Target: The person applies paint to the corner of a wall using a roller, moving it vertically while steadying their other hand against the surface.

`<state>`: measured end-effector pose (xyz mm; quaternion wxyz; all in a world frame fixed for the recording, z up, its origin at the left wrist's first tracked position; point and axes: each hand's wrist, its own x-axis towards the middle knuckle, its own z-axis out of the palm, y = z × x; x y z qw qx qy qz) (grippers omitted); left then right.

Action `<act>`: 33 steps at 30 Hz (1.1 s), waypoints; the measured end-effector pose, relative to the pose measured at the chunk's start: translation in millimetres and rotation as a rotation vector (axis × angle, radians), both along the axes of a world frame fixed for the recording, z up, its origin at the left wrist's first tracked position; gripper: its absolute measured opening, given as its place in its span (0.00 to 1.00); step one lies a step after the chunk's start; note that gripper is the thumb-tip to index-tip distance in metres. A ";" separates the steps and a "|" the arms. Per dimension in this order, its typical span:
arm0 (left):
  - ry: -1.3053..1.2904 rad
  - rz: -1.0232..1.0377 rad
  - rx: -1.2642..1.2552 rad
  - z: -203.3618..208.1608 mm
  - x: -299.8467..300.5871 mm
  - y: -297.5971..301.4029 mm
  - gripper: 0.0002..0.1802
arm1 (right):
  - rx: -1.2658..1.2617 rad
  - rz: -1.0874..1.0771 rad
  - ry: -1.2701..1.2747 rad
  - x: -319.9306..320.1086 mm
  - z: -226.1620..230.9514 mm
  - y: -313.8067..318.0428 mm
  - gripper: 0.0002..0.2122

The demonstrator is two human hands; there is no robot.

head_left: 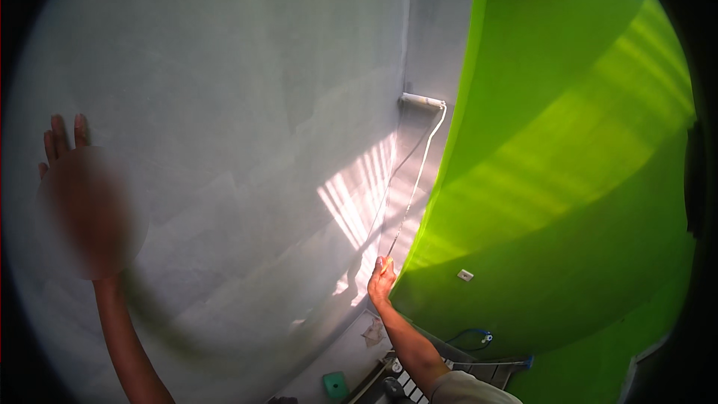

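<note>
My right hand (382,280) is closed around the handle of a paint roller (408,198), low in the corner. Its long thin frame runs upward and bends near the top to the pale roller sleeve (424,100). That sleeve lies crosswise on the narrow grey wall strip (437,30) between the wide grey wall and the bright green wall. Out to the left, my left hand (88,202) is raised at the wide grey wall (247,90) with fingers stretched and apart. Its middle is blurred, so I cannot tell whether the palm touches the wall. Nothing shows in it.
The green wall (568,142) fills the right side, with a small white socket plate (465,275) low down. Beneath are a green plastic stool or box (335,386), a blue cable (479,334) and a blue-ended stick (527,363). Striped sunlight falls across both walls.
</note>
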<state>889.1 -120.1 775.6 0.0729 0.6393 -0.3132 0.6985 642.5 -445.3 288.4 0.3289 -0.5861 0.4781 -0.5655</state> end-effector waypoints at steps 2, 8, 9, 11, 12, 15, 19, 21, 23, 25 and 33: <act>-0.009 0.004 0.004 1.2 -1.4 -0.8 0.33 | -0.070 -0.014 -0.057 7.5 -13.3 -6.7 0.14; -0.014 0.007 0.005 -1.3 3.8 2.4 0.33 | -0.158 -0.008 -0.108 25.0 6.2 -28.3 0.13; -0.008 0.001 0.012 -2.6 3.9 3.1 0.33 | -0.123 0.018 -0.121 28.0 16.3 -28.8 0.12; -0.003 0.005 0.011 -3.0 4.0 3.9 0.33 | -0.093 0.044 -0.135 39.0 34.5 -36.1 0.11; -0.003 0.004 0.009 -1.6 3.4 4.3 0.33 | -0.115 0.045 -0.189 46.0 40.1 -44.3 0.10; 0.040 -0.001 0.003 -1.2 1.2 4.1 0.33 | -0.087 0.101 -0.313 58.5 52.8 -65.3 0.08; 0.059 0.011 -0.017 -2.9 4.1 5.3 0.34 | -0.206 0.063 -0.210 68.8 83.4 -83.8 0.10; 0.087 0.023 -0.015 -3.7 2.5 4.5 0.34 | -0.232 -0.008 -0.157 74.3 104.8 -90.2 0.12; 0.103 0.013 -0.022 -3.7 1.7 1.4 0.34 | -0.232 0.004 -0.215 78.6 121.5 -99.1 0.14; 0.118 0.010 -0.030 -4.3 0.6 0.0 0.34 | -0.232 0.026 -0.274 82.0 146.6 -100.8 0.15; 0.212 0.018 -0.008 -3.7 -1.4 2.7 0.36 | -0.350 0.027 -0.226 79.6 249.3 -109.3 0.17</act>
